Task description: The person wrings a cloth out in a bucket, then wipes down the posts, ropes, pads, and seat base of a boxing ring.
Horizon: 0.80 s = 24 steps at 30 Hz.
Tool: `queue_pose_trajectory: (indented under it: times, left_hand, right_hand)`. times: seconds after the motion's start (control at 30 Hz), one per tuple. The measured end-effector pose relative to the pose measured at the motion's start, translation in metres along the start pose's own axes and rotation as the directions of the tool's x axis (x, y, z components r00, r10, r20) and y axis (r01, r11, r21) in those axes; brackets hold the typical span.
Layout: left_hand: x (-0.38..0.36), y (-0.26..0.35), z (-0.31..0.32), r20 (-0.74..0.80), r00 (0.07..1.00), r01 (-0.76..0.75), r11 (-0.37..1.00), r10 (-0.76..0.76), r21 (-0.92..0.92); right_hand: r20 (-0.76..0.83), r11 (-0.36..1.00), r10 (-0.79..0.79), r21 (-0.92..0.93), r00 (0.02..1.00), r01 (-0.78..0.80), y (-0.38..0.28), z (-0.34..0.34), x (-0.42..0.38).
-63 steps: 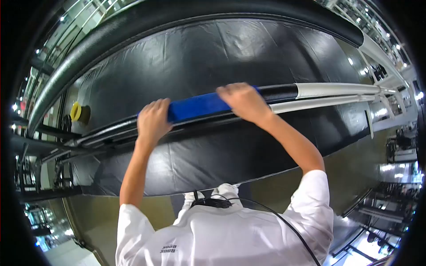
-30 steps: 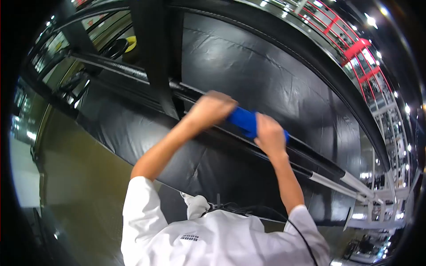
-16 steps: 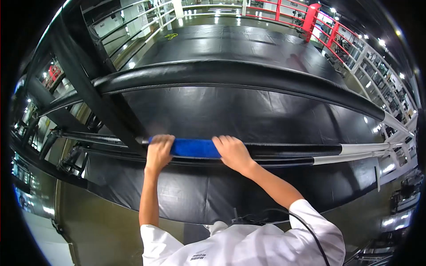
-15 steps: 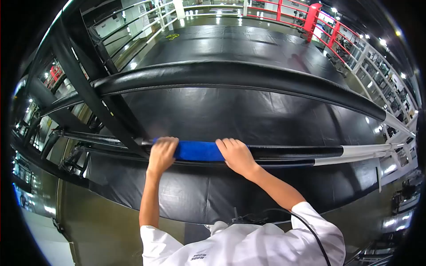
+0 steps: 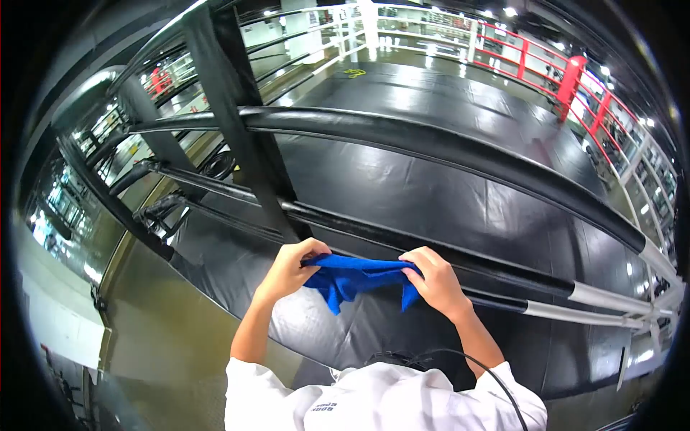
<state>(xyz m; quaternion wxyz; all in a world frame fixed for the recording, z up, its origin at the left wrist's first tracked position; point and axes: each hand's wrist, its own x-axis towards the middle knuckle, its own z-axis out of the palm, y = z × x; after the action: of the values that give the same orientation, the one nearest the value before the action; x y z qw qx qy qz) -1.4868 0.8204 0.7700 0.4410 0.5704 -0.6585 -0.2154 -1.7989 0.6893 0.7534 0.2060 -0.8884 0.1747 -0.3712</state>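
Observation:
A blue cloth (image 5: 352, 276) hangs between my two hands, its upper edge stretched and its lower corners dangling. My left hand (image 5: 298, 266) pinches its left end, and my right hand (image 5: 433, 276) grips the right end. Behind the cloth run the black padded ropes (image 5: 431, 251) of a boxing ring, with the thicker top rope (image 5: 431, 147) farther up. The cloth appears apart from the ropes, in front of them.
A black upright strap (image 5: 248, 136) crosses the ropes at left. Beyond lies the black ring mat (image 5: 402, 176), with a red corner post (image 5: 570, 87) and a yellow-green item (image 5: 353, 72) at the back. A cable (image 5: 496, 370) runs over my right side.
The cloth has come off the lower padded rope and is now held up in both hands. The view has turned left, so the ropes slope down to the right.

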Motion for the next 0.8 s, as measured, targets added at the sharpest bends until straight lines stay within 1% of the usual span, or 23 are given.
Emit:
queue_pose_trajectory:
  times: [0.03,0.07,0.1,0.13,0.17,0.2,0.23,0.27,0.33,0.37,0.4,0.47,0.5,0.53,0.57,0.6,0.67,0.73,0.8]
  left_hand:
    - [-0.001,0.010,-0.008,-0.018,1.000,0.011,1.000,-0.012,-0.027]
    - [-0.003,0.020,-0.018,-0.014,0.999,0.051,0.999,-0.051,-0.009]
    - [-0.004,0.027,-0.028,-0.055,0.996,0.061,0.997,-0.064,-0.055]
    - [-0.004,0.036,-0.037,-0.095,0.992,0.067,0.993,-0.077,-0.102]
    - [-0.002,0.047,-0.049,-0.139,0.990,0.019,0.995,-0.033,-0.099]
    - [0.001,0.059,-0.062,-0.153,0.988,-0.031,1.000,0.031,0.002]
    - [0.006,0.069,-0.070,-0.178,0.982,-0.057,0.998,0.059,0.014]
    - [0.011,0.078,-0.076,-0.206,0.975,-0.082,0.996,0.085,0.024]
    - [0.019,0.120,-0.083,-0.132,0.982,-0.097,0.959,0.136,0.265]
    - [0.021,0.125,-0.083,-0.133,0.963,-0.177,0.924,0.234,0.339]
    - [0.022,0.139,-0.080,-0.142,0.963,-0.135,0.869,0.227,0.477]
    - [0.028,0.163,-0.071,-0.237,0.937,-0.016,0.711,0.256,0.703]
    - [0.033,0.171,-0.067,-0.280,0.910,0.003,0.671,0.306,0.742]
    - [0.037,0.178,-0.065,-0.319,0.879,0.027,0.631,0.354,0.776]
    - [0.039,0.184,-0.068,-0.316,0.880,0.029,0.624,0.354,0.781]
    - [0.041,0.190,-0.070,-0.343,0.863,0.061,0.597,0.371,0.800]
    - [0.042,0.197,-0.082,-0.387,0.816,0.078,0.582,0.429,0.810]
    - [0.041,0.197,-0.100,-0.420,0.782,0.123,0.547,0.460,0.828]
    - [0.036,0.195,-0.119,-0.486,0.771,0.169,0.603,0.412,0.779]
  right_hand:
    - [-0.019,0.999,0.038,0.015,0.999,-0.038,-0.004,-0.003,0.005]
    - [-0.038,0.996,0.081,0.031,0.996,-0.080,-0.010,-0.007,0.010]
    - [0.030,0.953,0.182,0.242,0.983,-0.183,-0.017,-0.012,0.016]
    - [0.034,0.954,0.171,0.243,0.985,-0.174,-0.026,-0.020,0.023]
    - [0.065,0.893,0.248,0.372,0.967,-0.254,-0.036,-0.026,0.031]
    - [0.110,0.806,0.321,0.490,0.941,-0.332,-0.043,-0.030,0.039]
    - [0.125,0.824,0.221,0.506,0.967,-0.254,-0.047,-0.032,0.049]
    - [0.076,0.893,0.086,0.437,0.993,-0.111,-0.059,-0.027,0.060]
    - [0.162,0.955,-0.067,0.297,0.984,0.016,-0.083,-0.007,0.078]
    - [0.178,0.947,-0.107,0.317,0.978,0.046,-0.089,0.016,0.081]
    - [0.190,0.938,-0.144,0.338,0.971,0.073,-0.091,0.042,0.082]
    - [0.184,0.899,-0.128,0.436,0.975,0.036,-0.100,0.086,0.093]
    - [0.189,0.898,-0.128,0.440,0.974,0.032,-0.100,0.108,0.098]
    - [0.096,0.805,-0.086,0.593,0.992,0.012,-0.098,0.129,0.104]
    - [0.011,0.687,-0.027,0.727,1.000,0.011,-0.097,0.138,0.110]
    - [-0.082,0.774,-0.054,0.627,0.995,0.093,-0.098,0.136,0.118]
    - [-0.260,0.841,0.055,0.533,0.964,0.096,-0.096,0.136,0.130]
    - [-0.299,0.949,0.087,0.315,0.950,0.012,-0.083,0.113,0.141]
    - [-0.271,0.952,-0.048,0.278,0.961,0.126,-0.066,0.083,0.142]
